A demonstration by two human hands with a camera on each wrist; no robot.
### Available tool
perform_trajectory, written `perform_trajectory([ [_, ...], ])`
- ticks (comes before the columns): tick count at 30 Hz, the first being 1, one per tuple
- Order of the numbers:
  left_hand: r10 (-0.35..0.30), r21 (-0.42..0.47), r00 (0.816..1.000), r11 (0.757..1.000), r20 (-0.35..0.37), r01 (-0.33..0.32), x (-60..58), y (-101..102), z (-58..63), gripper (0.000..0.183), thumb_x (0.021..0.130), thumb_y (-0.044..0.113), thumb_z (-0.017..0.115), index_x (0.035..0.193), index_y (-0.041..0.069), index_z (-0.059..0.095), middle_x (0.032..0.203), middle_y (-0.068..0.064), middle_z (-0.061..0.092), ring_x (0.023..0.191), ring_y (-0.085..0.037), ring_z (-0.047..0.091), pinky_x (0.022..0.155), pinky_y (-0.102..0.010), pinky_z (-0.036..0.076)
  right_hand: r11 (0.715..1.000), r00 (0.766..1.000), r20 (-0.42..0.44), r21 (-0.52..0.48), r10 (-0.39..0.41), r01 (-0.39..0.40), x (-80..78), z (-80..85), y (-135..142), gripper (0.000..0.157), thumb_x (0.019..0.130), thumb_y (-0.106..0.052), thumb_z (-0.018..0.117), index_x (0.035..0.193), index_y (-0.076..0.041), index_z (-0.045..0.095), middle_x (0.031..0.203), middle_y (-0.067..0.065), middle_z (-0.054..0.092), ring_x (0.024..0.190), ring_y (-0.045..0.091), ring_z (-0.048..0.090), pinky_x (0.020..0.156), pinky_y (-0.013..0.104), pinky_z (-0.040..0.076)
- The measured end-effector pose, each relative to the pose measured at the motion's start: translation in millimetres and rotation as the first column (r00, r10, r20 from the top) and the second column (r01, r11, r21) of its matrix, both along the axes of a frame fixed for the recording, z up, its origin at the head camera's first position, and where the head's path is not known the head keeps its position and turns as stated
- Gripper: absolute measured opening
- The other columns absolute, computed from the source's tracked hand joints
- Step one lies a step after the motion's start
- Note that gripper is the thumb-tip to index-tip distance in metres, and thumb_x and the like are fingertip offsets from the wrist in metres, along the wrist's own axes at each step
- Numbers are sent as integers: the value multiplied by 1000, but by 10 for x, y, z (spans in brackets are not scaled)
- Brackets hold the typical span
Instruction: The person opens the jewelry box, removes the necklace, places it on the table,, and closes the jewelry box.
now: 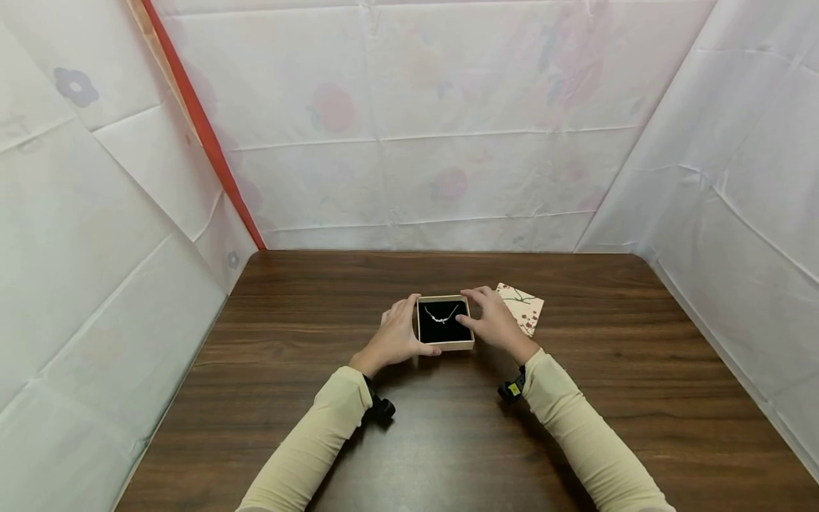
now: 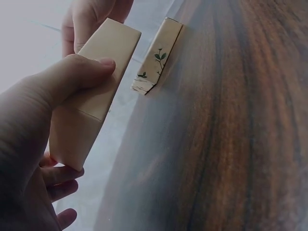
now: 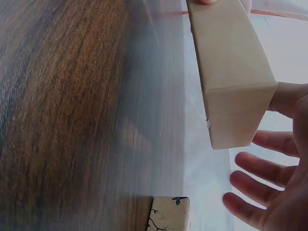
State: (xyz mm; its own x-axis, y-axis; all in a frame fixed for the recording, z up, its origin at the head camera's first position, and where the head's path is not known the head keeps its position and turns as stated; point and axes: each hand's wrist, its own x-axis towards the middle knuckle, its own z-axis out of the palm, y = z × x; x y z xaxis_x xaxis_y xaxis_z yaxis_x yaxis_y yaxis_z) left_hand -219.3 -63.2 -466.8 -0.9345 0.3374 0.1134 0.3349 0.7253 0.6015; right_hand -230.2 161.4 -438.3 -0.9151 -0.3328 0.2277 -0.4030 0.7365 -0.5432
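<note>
A small cream box (image 1: 456,346) without its cover is in front of the person, with a black cushion (image 1: 441,335) inside and a thin silver necklace (image 1: 439,320) on it. My left hand (image 1: 398,332) grips the box's left side, the thumb on the near wall, as the left wrist view of the box (image 2: 111,42) shows. My right hand (image 1: 498,323) is at the right side, its thumb over the cushion by the chain's right end. In the right wrist view its other fingers spread loosely beside the box (image 3: 236,53); the thumb is hidden there.
A cream lid (image 1: 526,307) with a red floral print and dark branches lies on the dark wooden table (image 1: 435,455), just beyond my right hand. White printed cloth (image 1: 409,107) hangs behind and on both sides. A black wrist camera (image 1: 512,390) sits on each wrist.
</note>
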Motion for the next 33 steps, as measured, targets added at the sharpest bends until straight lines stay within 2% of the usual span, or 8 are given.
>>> perform_trajectory([
  [8, -19, -3, 1000, 1000, 0, 19, 6, -14, -20, 111, 62, 45, 89, 148, 7, 30, 141, -15, 50, 137, -35, 37, 110, -57, 25, 990, 992, -114, 130, 62, -47, 9, 2, -49, 50, 81, -27, 79, 124, -5, 66, 122, 16, 59, 117, 38, 49, 97, 54, 43],
  [15, -12, -18, 1000, 1000, 3, 12, 10, -5, -52, 113, 61, 47, 88, 148, 5, 29, 141, -16, 50, 137, -35, 37, 109, -57, 26, 970, 989, -84, 222, 121, -100, 30, 0, -109, 39, 85, -28, 76, 118, -8, 70, 119, 11, 64, 110, 31, 52, 93, 51, 44],
  [20, -6, -35, 1000, 999, 19, 7, 18, 7, -68, 116, 62, 52, 87, 149, 5, 28, 145, -16, 47, 138, -34, 37, 110, -57, 26, 961, 987, -59, 243, 150, -132, 33, -7, -154, 33, 86, -26, 75, 113, -8, 73, 115, 9, 67, 107, 29, 53, 90, 49, 45],
  [26, -7, -48, 999, 999, 31, 8, 18, 28, -61, 115, 63, 54, 86, 151, 7, 28, 147, -13, 46, 139, -33, 36, 110, -56, 26, 945, 975, -105, 286, 196, -159, 29, -42, -213, 24, 84, -21, 76, 105, -9, 76, 105, 6, 70, 96, 26, 55, 81, 43, 45],
  [33, -3, -64, 1000, 998, 24, 4, 19, 37, -65, 116, 62, 54, 86, 151, 7, 28, 145, -12, 47, 140, -31, 36, 109, -55, 27, 935, 968, -143, 321, 207, -153, 29, -70, -287, 13, 83, -18, 77, 93, -11, 79, 94, 4, 70, 86, 22, 54, 74, 39, 45],
])
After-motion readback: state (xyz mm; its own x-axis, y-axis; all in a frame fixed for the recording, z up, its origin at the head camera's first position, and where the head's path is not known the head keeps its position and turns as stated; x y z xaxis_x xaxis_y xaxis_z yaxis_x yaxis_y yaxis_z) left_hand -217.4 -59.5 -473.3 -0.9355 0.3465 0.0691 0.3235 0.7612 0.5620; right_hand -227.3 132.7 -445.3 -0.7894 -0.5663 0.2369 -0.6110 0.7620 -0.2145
